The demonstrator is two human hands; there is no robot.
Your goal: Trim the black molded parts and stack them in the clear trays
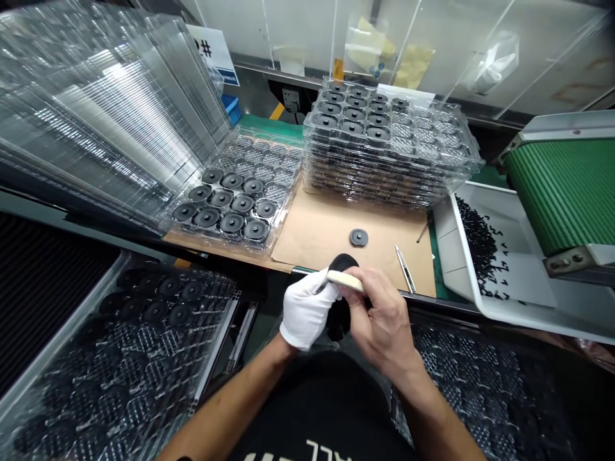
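Observation:
My left hand (306, 312), in a white glove, is closed around a black round part (342, 264) held just above the table's front edge. My bare right hand (379, 320) is closed on a pale flat stick-like tool (344, 280) pressed against that part. The two hands touch each other. Another black round part (359, 237) lies loose on the brown cardboard sheet (317, 230) just beyond my hands. A thin metal tool (405, 269) lies to its right.
A clear tray (273, 221) part-filled with black round parts sits at left, under leaning empty trays (106, 109). A tall stack of filled trays (384, 160) stands behind. A white bin (509, 282) of small black pieces and a green conveyor (562, 186) are at right. More trays (120, 358) lie below.

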